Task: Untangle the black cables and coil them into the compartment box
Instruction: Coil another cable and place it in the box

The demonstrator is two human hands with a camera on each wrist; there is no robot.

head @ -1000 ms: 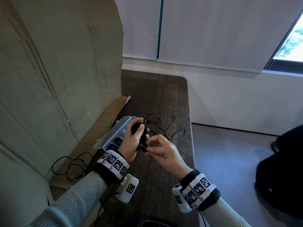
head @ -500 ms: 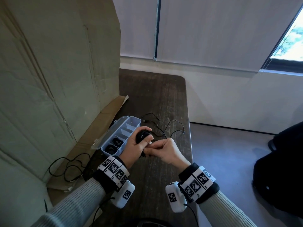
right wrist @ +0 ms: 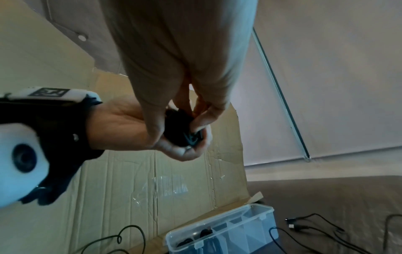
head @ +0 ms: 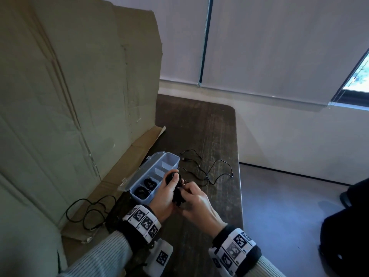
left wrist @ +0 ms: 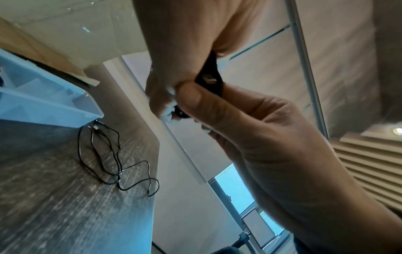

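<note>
Head view shows both hands lower and nearer the body than a moment ago, so the winding looks nearly done. The left hand [head: 165,193] curls closed around the small black coiled cable [head: 177,193]; the right hand [head: 196,204] pinches its loose end. Beyond, the clear plastic compartment box [head: 171,156] holds two coils, and a loose black cable [head: 211,172] lies on the dark wooden table [head: 199,120].

No readable words or numbers anywhere; the wristbands [head: 144,222] carry only black-and-white square marker patterns.
</note>
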